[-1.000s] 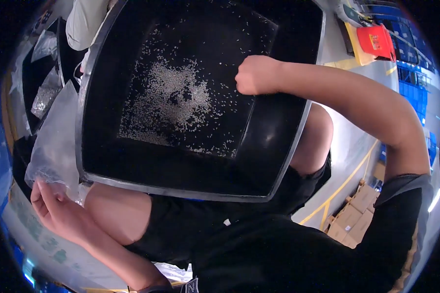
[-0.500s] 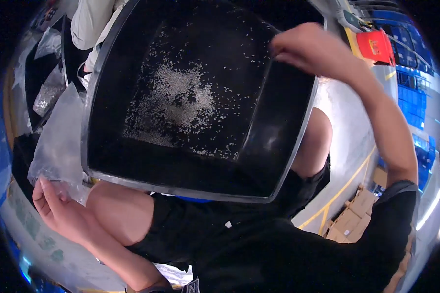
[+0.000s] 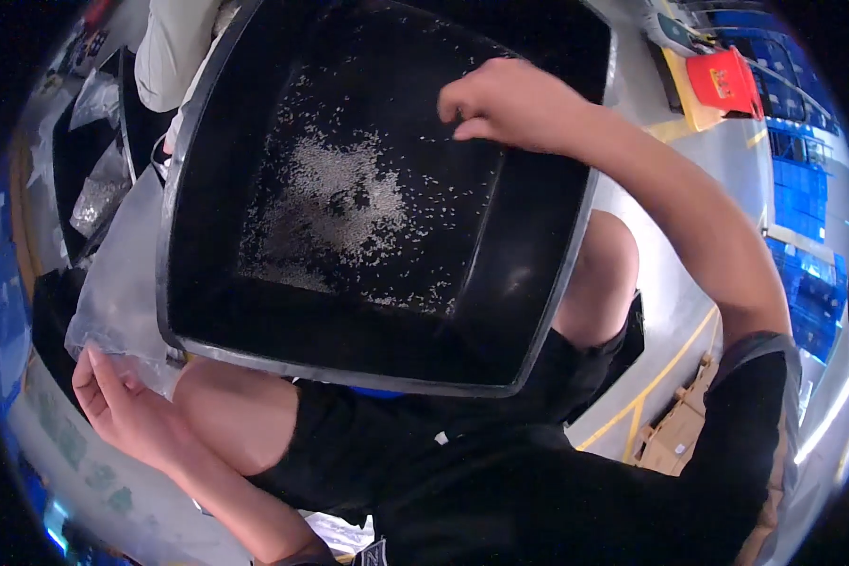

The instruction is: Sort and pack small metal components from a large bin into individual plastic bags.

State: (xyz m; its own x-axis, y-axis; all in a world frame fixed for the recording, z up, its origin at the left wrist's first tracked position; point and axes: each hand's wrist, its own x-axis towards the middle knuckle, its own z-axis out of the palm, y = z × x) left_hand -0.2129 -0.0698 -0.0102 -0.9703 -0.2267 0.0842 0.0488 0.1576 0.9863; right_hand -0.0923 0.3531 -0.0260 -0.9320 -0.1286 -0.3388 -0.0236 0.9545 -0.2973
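Note:
A large black tub (image 3: 387,363) with a grey rim rests across my lap. Many small pale silvery pieces (image 3: 335,189), too tiny to name, are heaped and scattered over its floor, thickest left of the middle. My left hand (image 3: 127,406), at the lower left outside the tub, pinches the bottom edge of a clear plastic bag (image 3: 123,264), which reaches up along the tub's left side. My right hand (image 3: 514,104) hovers over the tub's upper right part with fingers curled toward the thumb. Whatever lies between those fingertips, if anything, is too small to see.
Past the left rim are another dark container holding a clear bag of shiny pieces (image 3: 101,193) and a person's light trouser leg (image 3: 170,57). A red bucket (image 3: 724,83) stands at the far right. Cardboard boxes (image 3: 674,434) sit on the floor at right, with blue crates (image 3: 802,189) beyond.
My right hand has moved left from the tub's right edge to over its inside. My left hand keeps its hold on the plastic bag, almost in place.

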